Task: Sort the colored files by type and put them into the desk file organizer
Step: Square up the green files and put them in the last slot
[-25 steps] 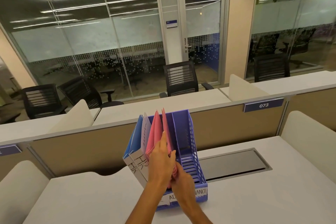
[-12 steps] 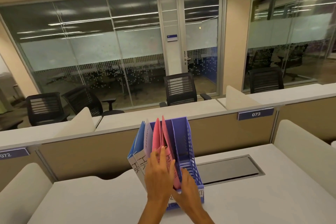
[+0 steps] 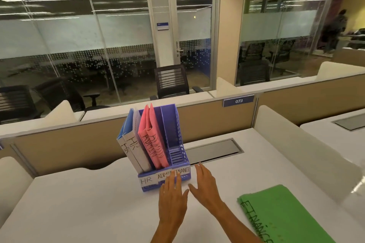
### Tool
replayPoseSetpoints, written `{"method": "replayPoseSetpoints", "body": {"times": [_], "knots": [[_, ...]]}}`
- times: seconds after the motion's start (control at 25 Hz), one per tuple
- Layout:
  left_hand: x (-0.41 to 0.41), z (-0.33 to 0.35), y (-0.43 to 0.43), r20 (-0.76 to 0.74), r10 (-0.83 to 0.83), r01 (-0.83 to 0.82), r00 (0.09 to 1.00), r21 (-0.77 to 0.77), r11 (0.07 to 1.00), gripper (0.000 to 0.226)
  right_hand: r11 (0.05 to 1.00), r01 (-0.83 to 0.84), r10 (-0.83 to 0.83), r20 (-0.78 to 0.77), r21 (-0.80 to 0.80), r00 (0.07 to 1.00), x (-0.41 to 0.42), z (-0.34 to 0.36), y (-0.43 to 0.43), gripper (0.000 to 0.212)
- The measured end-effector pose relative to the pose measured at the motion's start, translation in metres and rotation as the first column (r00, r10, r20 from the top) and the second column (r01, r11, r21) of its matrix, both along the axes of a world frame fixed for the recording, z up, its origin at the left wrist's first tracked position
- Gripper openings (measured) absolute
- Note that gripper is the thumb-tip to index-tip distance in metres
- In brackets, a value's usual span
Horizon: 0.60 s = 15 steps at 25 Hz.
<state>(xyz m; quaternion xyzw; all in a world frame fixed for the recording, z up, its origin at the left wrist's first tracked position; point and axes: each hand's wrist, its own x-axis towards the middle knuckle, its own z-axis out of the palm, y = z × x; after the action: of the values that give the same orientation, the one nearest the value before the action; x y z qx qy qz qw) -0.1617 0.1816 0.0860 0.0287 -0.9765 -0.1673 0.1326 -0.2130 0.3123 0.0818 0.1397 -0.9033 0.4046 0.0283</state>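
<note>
A blue plastic file organizer (image 3: 175, 130) stands on the white desk, its front labelled HR, ADMIN and FINANCE. Blue and white HR files (image 3: 130, 140) fill the left slot. Pink ADMIN files (image 3: 152, 140) stand in the middle slot. The right slot holds nothing. Green FINANCE files (image 3: 284, 213) lie flat on the desk at the lower right. My left hand (image 3: 172, 195) hovers open just in front of the organizer's label strip. My right hand (image 3: 205, 185) is open beside it, to the right, empty.
A grey cable hatch (image 3: 213, 149) is set into the desk behind the organizer. A beige partition (image 3: 217, 116) with tag 073 runs behind, and a white divider (image 3: 296, 144) borders the right. Black chairs and a distant person stand beyond.
Both hands have let go of the pink files and drawn back toward me, now open over the desk. The view tilted down and right, bringing the green files into sight.
</note>
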Motion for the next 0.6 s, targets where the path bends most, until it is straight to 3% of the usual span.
{"method": "replayPoseSetpoints", "body": {"times": [0.12,0.6], "knots": [[0.016,-0.004,0.036,0.086,-0.076,0.074,0.993,0.018,0.997,0.080,0.956,0.197,-0.191,-0.051,0.217,0.980,0.020,0.000,0.039,0.075],[0.030,-0.037,0.184,0.193,-0.384,0.384,0.903,0.038,0.922,0.063,0.825,0.442,-0.478,0.017,0.354,0.878,0.083,-0.029,0.229,0.074]]}}
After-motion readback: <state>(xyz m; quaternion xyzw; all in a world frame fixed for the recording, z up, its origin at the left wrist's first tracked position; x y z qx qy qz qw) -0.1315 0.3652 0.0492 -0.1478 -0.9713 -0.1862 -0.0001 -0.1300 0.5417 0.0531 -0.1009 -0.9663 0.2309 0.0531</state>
